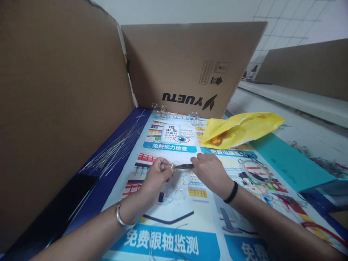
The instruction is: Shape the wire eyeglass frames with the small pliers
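My right hand (208, 170) is wrapped round a pair of dark pliers (185, 166), whose jaws point left. Fingers and thumb of my left hand (160, 170) pinch a thin piece of wire (172, 166) right at the tips of the jaws. Looped thin wire (176, 194) shows below the two hands, over the printed sheet; how it joins the pinched piece is too fine to tell. The plier handles are mostly hidden inside my right hand.
Straight wires (114, 152) lie in a bundle at left. Small wire pieces (160, 110) sit by the cardboard panel (174, 65). A yellow bag (244, 127), a wire coil (257, 171) and a turquoise box (293, 163) are to the right. Cardboard (59, 90) walls the left.
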A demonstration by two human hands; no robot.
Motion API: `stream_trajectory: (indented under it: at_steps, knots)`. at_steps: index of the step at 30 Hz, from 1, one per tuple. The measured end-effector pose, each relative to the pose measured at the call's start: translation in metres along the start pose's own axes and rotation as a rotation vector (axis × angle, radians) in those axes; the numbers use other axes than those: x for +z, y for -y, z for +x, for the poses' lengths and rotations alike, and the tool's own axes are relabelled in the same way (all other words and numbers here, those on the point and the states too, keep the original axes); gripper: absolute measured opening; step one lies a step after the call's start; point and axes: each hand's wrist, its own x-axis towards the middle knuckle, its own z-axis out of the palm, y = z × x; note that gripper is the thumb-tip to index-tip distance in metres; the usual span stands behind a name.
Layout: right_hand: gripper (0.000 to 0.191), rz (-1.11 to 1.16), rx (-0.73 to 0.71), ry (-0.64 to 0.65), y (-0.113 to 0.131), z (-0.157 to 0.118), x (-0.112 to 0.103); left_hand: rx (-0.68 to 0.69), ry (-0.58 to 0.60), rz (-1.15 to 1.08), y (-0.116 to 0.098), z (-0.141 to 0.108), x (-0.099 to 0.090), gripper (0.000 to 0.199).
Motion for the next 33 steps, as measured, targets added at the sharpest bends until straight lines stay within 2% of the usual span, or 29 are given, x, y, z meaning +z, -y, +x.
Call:
stream_trajectory:
  at_steps: [11, 19, 33]
  knots:
    - [0.011, 0.016, -0.043, 0.033, -0.005, 0.003, -0.002, 0.009, 0.009, -0.014, 0.004, 0.003, -0.001, 0.022]
    - [0.009, -0.065, -0.048, -0.051, -0.003, 0.002, -0.008, 0.031, -0.027, 0.023, 0.004, 0.000, 0.001, 0.019]
    - [0.011, -0.127, -0.021, -0.075, 0.002, 0.000, -0.006, 0.075, -0.081, 0.035, 0.008, -0.002, 0.004, 0.021]
